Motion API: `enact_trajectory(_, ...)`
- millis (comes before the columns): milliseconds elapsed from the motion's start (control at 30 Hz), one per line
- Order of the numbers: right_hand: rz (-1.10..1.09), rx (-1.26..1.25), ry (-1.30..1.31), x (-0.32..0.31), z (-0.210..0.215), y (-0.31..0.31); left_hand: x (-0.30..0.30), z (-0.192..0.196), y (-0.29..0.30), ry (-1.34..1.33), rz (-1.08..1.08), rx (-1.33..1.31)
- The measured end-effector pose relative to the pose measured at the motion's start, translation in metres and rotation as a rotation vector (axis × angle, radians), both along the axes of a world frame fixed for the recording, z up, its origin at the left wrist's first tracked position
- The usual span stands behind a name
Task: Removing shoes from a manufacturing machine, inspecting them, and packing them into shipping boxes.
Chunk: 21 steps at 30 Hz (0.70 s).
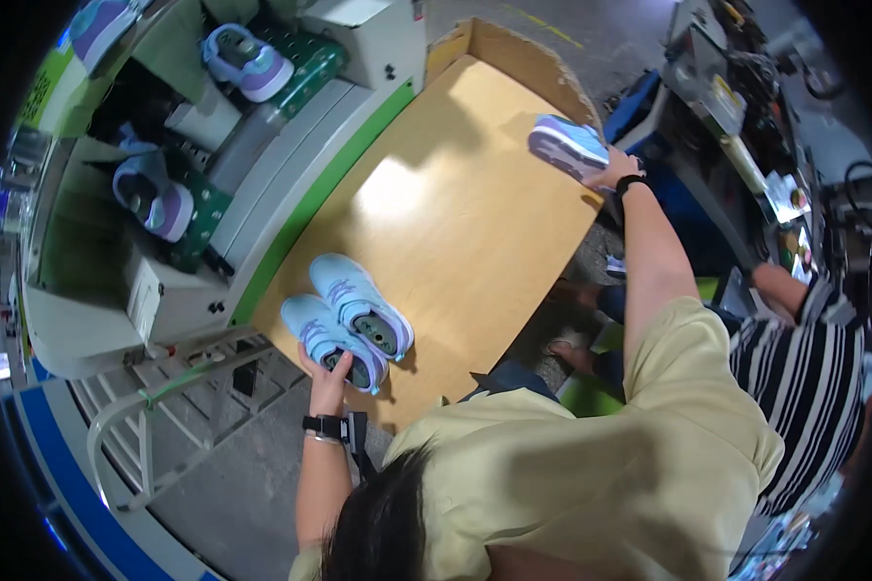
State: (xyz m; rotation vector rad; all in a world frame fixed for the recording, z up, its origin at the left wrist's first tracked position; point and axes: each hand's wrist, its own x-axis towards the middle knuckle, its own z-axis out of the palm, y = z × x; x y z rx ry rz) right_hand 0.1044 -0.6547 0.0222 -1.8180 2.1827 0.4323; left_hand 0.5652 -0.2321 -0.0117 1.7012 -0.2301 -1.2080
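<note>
Two light blue sneakers stand side by side on the wooden tabletop, toes pointing away to the left. My left hand grips the nearer sneaker at its heel end, the thumb at the shoe's opening. Against it rests the other sneaker, untouched by my hands. At the far right corner my right hand is closed round the heel end of a third blue sneaker. That shoe is tipped so its lavender-grey sole side shows. Some fingers of both hands are hidden by the shoes.
The tabletop has a cardboard edging at its far end. A green-edged machine on the left holds a sneaker and another sneaker in its bays. A metal rail frame stands below. A person in a striped top is at the right.
</note>
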Motion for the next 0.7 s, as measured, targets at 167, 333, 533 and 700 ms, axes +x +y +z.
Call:
enact_trajectory(167,0.036,-0.113,-0.633,-0.009,-0.054,0.018,0.012,0.0,-0.011,-0.178,-0.288,-0.061)
enact_trajectory(333,0.456,-0.288,-1.035,0.099,-0.007,0.122,0.016,0.062,-0.034,-0.745,-0.225,-0.144)
enact_trajectory(533,1.425,-0.35,-0.951,0.252,0.094,0.216,-0.01,0.144,-0.016,0.452,-0.369,-0.488)
enact_trajectory(700,0.567,-0.178,-1.197,0.294,-0.02,0.272,0.006,0.159,0.026,0.463,0.082,-0.534)
